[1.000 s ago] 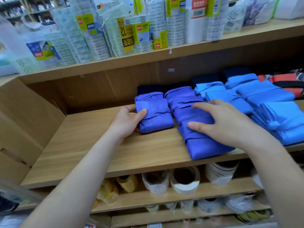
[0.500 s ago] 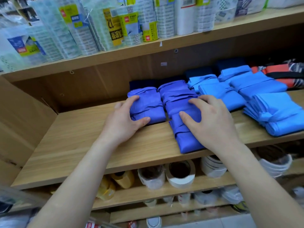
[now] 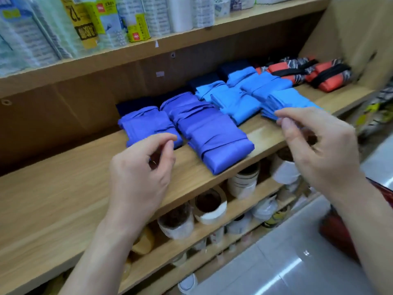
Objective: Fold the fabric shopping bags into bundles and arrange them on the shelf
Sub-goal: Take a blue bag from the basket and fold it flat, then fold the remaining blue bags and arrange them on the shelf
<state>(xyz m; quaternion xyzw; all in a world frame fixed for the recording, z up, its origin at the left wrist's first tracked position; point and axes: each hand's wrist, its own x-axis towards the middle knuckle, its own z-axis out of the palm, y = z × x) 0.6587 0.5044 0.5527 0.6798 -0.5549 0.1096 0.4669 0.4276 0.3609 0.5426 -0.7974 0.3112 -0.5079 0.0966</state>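
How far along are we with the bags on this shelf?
Done: purple bundles, light blue bundles and red patterned bundles sit folded in rows on the shelf. In hand: nothing; left hand and right hand hover empty, loosely curled. Left to do: no unfolded bag in view; cannot tell how many remain.

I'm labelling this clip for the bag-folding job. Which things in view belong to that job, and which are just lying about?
Belongs to the job: purple bundles, light blue bundles, navy bundles behind them, red patterned bundles, the middle shelf, left hand, right hand.

Just lying about: packaged goods on the upper shelf, tape rolls on the lower shelf.
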